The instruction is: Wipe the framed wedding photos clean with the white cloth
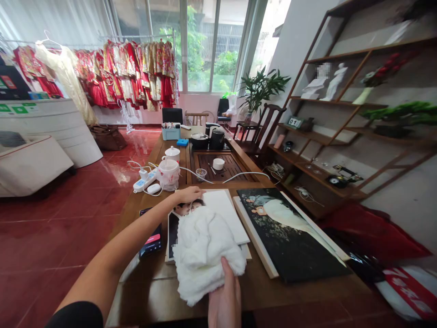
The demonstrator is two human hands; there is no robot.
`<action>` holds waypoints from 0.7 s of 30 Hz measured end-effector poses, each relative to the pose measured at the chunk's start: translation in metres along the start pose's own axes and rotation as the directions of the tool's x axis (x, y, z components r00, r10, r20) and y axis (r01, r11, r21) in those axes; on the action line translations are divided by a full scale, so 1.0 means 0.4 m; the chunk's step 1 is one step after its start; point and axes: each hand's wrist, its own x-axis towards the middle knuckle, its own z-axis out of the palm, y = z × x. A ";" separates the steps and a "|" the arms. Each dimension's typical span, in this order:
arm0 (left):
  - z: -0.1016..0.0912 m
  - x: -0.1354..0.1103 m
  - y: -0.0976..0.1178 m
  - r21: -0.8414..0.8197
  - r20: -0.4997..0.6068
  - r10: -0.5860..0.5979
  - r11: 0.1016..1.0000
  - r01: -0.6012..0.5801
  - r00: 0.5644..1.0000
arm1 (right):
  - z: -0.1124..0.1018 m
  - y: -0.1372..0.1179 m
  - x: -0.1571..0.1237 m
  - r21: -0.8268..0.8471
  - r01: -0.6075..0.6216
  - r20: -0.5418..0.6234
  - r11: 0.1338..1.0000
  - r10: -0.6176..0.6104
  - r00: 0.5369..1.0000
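Note:
A white fluffy cloth, bunched and folded, is held at its lower right corner by my right hand. My right thumb presses on top of the fabric, with the other fingers hidden underneath. Below the cloth lies a white-edged photo panel showing two faces, partly covered by it. My left hand reaches across to the far edge of this panel and grips it, fingers bent over the rim. To the right, a second photo panel with a dark background and a pale gown rests flat on another panel.
A phone lies left of the panels on the wooden table. Farther back are a power strip, a wrapped cup, a lidded cup, a white bowl and a cable. Shelves stand at right.

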 end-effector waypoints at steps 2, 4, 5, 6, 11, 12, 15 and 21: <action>0.006 -0.005 0.001 0.012 -0.010 0.018 1.000 -0.018 1.000 | -0.002 -0.010 -0.001 0.002 -0.024 0.006 1.000 0.024 1.000; 0.013 -0.014 0.003 0.025 -0.022 0.038 0.999 -0.037 0.999 | -0.002 -0.022 -0.004 0.011 -0.039 0.008 0.999 0.039 0.999; 0.017 -0.020 0.004 0.031 -0.029 0.047 0.998 -0.046 0.998 | -0.001 -0.027 -0.006 0.015 -0.047 0.011 0.999 0.047 0.999; 0.023 -0.026 0.004 0.038 -0.037 0.056 0.998 -0.054 0.998 | 0.000 -0.032 -0.008 0.019 -0.056 0.013 0.998 0.055 0.998; 0.052 -0.042 0.008 0.080 -0.079 0.102 0.992 -0.096 0.992 | 0.003 -0.044 -0.015 0.074 -0.083 0.038 0.994 0.080 0.996; 0.056 -0.043 0.008 0.091 -0.087 0.117 0.990 -0.109 0.989 | 0.002 -0.045 -0.016 0.081 -0.084 0.043 0.993 0.080 0.996; 0.064 -0.047 0.008 0.132 -0.105 0.160 0.981 -0.145 0.982 | 0.000 -0.044 -0.016 0.079 -0.075 0.064 0.994 0.070 0.995; 0.057 -0.053 0.013 0.246 -0.059 0.197 0.953 -0.177 0.979 | 0.000 -0.043 -0.016 0.082 -0.072 0.069 0.994 0.066 0.995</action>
